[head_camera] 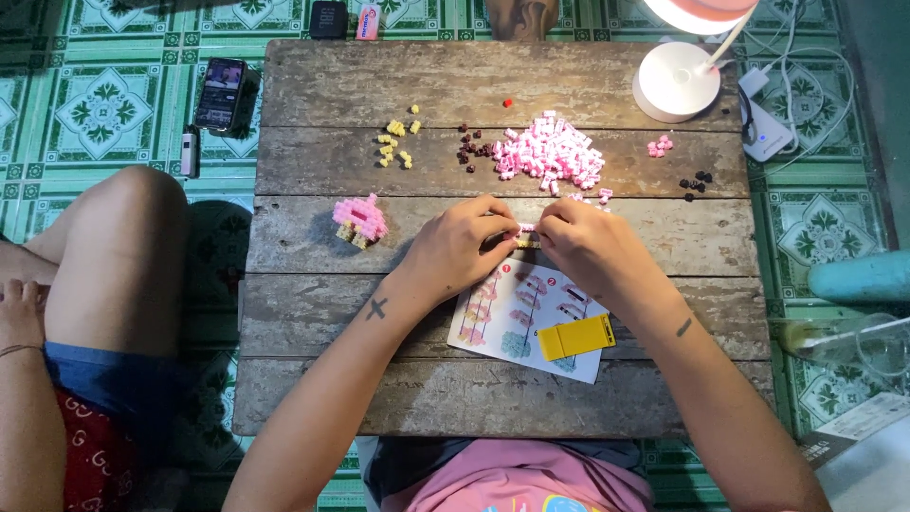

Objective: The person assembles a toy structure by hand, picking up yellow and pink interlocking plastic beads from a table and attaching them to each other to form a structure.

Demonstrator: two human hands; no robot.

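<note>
My 2 hands meet near the middle of the tabletop (313, 398), which is made of 5 weathered planks. My left hand (462, 245) and my right hand (580, 242) are together, fingertips pinched from either side on 1 small block piece (526, 235), pink and pale, held just above the top edge of the instruction sheet (517, 318). Both wrists rest low, forearms coming in from the near edge and angling toward each other, knuckles turned up.

There is 1 instruction sheet, lying toward the near edge under my hands, with 1 yellow tool (576, 337) on its right part. To the left of my left hand stands 1 finished pink model (359, 219). Toward the far edge lie 1 big pink brick pile (550, 155), 1 loose yellow brick scatter (397, 140) left of it, and 1 dark brick cluster (473, 148) between the 2. Nearer the right edge sit 1 small pink clump (660, 145) and 1 small dark group (697, 180). 1 white lamp base (677, 81) stands at the far right corner.

On the floor beyond the far left corner lies 1 phone (221, 92). Another person's knee (123, 246) is off the left edge
</note>
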